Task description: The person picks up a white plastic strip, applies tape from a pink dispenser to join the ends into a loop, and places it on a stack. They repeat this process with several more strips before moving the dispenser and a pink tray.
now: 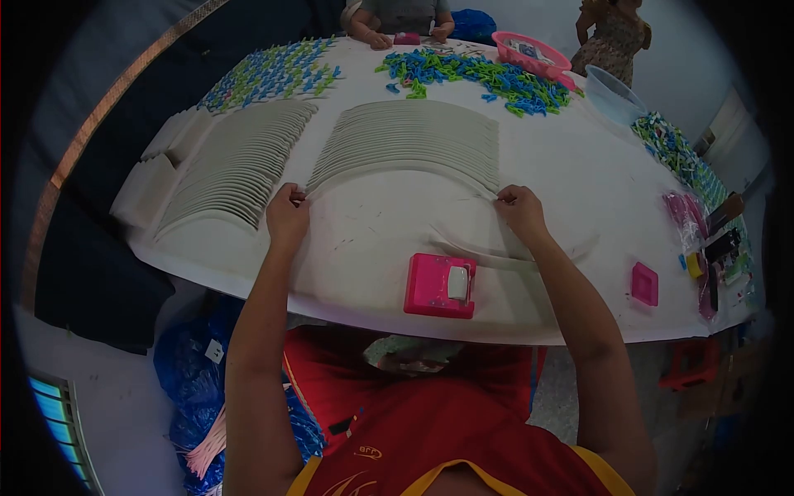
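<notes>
A long white strip [397, 164], bowed into an arch, spans between my two hands on the white table. My left hand [289, 217] is closed in a pinch on its left end. Its right end is pinched by the fingers of my right hand [521, 212]. Just beyond it lies a row of similar curved strips [409, 128], set closely one behind another. A second row of strips [236, 165] is to the left of my left hand. Nearer to me, a pink tape dispenser [420, 285] with a white roll stands close to the table's front edge.
Loose strips [488, 258] lie below my right forearm. A pink tray [644, 284] is at the right. Blue and green clips [480, 74] are heaped at the back, near a pink basket [529, 58]. White stacks [142, 192] stand far left. A person's hands [379, 41] are across the table.
</notes>
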Demonstrator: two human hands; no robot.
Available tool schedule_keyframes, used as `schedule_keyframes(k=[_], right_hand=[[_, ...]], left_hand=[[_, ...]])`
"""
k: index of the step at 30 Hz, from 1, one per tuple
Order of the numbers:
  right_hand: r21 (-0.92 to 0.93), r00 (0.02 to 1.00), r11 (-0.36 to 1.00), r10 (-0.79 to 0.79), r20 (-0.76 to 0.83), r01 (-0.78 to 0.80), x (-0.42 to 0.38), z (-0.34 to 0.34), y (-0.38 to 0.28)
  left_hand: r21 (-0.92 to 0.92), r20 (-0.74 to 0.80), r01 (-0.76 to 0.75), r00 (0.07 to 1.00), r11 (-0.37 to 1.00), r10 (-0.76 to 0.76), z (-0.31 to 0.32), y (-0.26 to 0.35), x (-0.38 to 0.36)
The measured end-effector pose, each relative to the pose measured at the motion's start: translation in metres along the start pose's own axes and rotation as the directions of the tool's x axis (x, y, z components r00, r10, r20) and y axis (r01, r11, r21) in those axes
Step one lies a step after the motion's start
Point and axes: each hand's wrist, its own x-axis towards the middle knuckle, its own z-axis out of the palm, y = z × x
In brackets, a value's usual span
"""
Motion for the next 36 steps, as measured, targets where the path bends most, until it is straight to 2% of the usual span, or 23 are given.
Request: schedule_keyframes(k=[4, 13, 15, 19, 31, 36], right_hand=[[-0.039, 0.999, 0.999, 0.032, 0.022, -0.031, 0.000, -0.001, -0.005], [0.001, 0.996, 0.996, 0.084, 0.023, -0.084, 0.002, 0.000, -0.005], [0.020, 0.986, 0.986, 0.162, 0.049, -0.163, 0.001, -0.003, -0.009], [0.017, 0.991, 0.992, 0.128, 0.051, -0.129, 0.004, 0.001, -0.005], [0.040, 0.965, 0.967, 0.247, 0.083, -0.251, 0.004, -0.003, -0.015], [-0.004, 0.984, 0.985, 0.171, 0.042, -0.171, 0.006, 0.002, -0.007]], left_hand=[[-0.004, 0.003, -0.011, 1.000, 1.000, 0.011, 0.002, -0.005, 0.002], [0.020, -0.040, 0.006, 0.999, 1.000, -0.005, 0.003, -0.007, 0.003], [0.020, -0.054, 0.009, 0.999, 1.000, -0.008, 0.004, -0.007, 0.004], [0.065, -0.073, 0.019, 0.997, 0.998, -0.015, 0.004, -0.005, 0.005], [0.131, -0.092, 0.046, 0.995, 0.990, -0.035, 0.004, -0.001, 0.005], [0.106, -0.087, 0.010, 0.996, 0.994, -0.001, 0.006, -0.003, 0.005]])
